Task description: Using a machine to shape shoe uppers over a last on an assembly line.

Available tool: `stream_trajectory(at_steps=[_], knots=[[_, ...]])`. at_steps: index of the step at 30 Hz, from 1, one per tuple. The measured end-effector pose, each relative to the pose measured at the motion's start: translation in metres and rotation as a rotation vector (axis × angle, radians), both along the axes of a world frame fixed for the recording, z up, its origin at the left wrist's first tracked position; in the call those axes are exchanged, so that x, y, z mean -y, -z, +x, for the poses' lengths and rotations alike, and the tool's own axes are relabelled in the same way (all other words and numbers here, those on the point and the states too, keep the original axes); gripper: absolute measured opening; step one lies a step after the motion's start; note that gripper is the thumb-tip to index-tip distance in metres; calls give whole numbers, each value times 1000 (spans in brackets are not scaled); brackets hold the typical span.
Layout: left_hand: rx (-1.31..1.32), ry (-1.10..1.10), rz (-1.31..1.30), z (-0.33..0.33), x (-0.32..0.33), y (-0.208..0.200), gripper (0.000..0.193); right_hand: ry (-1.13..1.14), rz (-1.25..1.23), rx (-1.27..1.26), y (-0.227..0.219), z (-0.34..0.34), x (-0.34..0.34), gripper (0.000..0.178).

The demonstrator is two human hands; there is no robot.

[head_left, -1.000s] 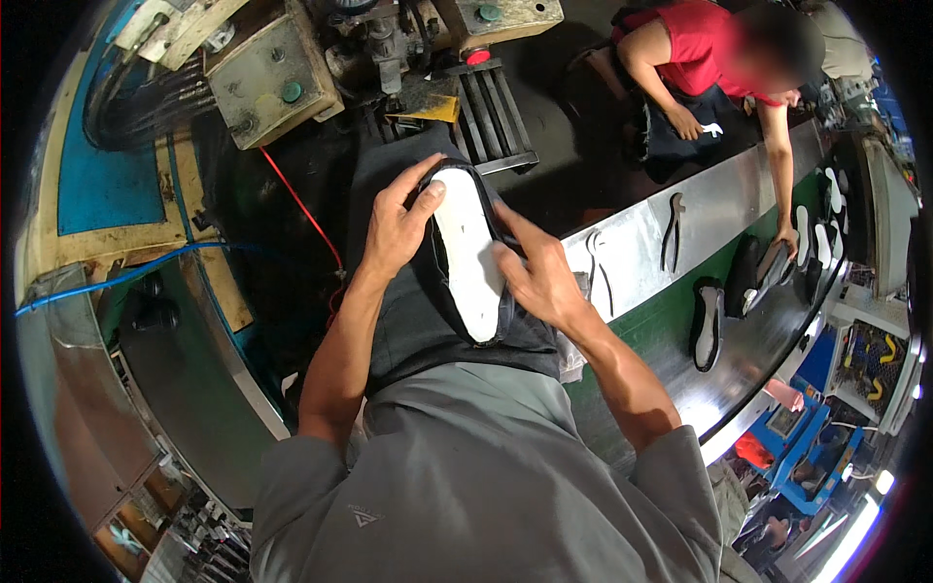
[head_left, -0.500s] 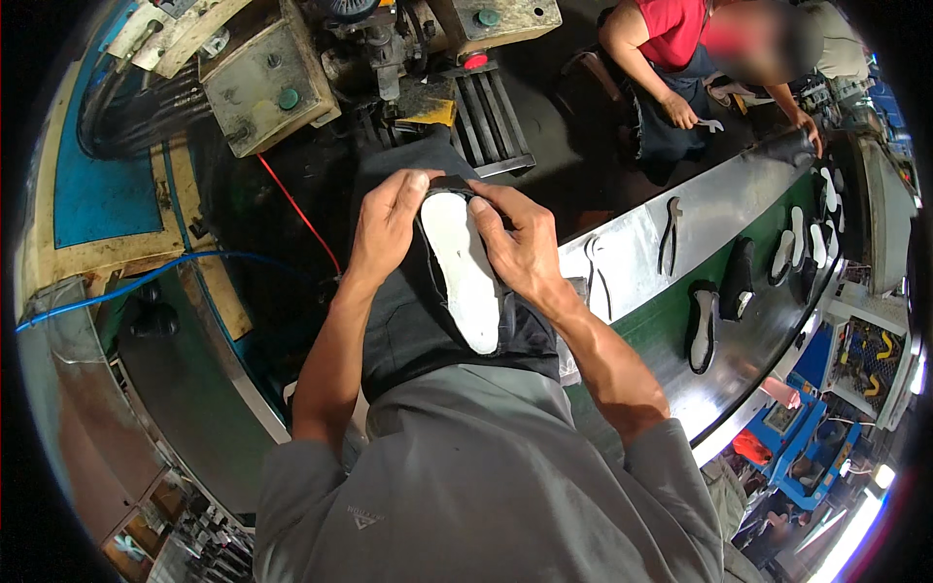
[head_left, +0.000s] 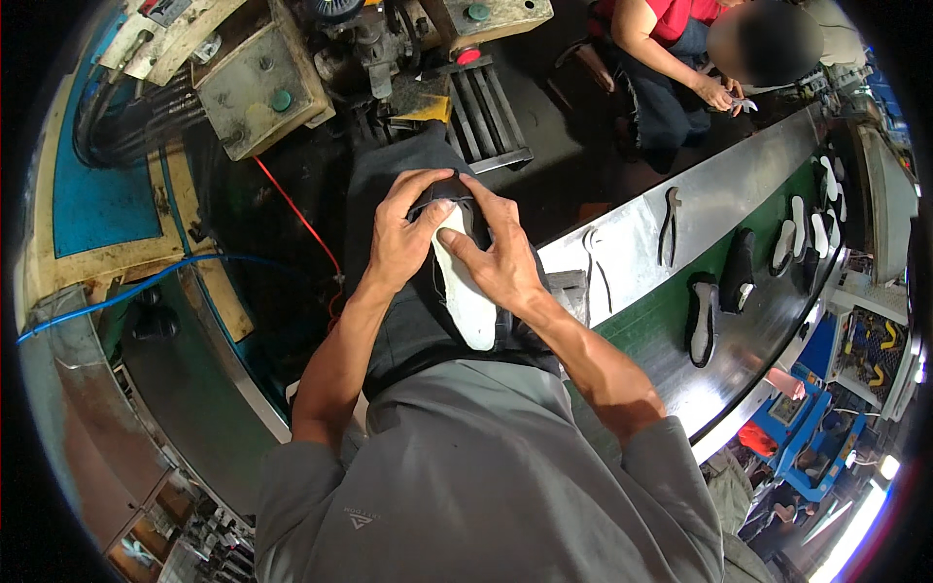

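Observation:
A black shoe upper with a white insole facing up lies over my dark-trousered lap. My left hand grips its toe end from the left, thumb pressed near the tip of the insole. From the right, my right hand wraps the same end, its thumb lying on the white surface and its fingers curled over the black toe edge. Both hands meet at the toe. The heel end points toward my body, and the fingers hide much of the black material.
To my right, two pairs of pincers lie on a metal ledge. Beyond it, a green belt carries several shoes. A co-worker's hand holds a metal tool. A machine's control box stands ahead left.
Both hands have closed farther over the toe, and my right thumb has moved left across the insole. The co-worker has leaned in, both hands now near the tool.

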State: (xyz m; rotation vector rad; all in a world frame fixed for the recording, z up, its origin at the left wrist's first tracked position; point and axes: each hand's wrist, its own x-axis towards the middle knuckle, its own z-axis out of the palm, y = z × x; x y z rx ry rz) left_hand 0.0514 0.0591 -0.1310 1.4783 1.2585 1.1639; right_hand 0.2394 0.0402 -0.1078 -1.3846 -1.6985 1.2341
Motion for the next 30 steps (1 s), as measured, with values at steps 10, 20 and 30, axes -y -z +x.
stream_trajectory(at_steps=[10, 20, 30], knots=[[219, 210, -41, -19, -6, -7, 43, -294, -324, -389, -10, 44, -44, 86], [338, -7, -363, 12, -3, 5, 47, -186, -147, -71, 14, 24, -34, 95], [365, -16, -363, 40, 25, 28, 55, -116, -313, -10, 26, 32, -34, 95]])
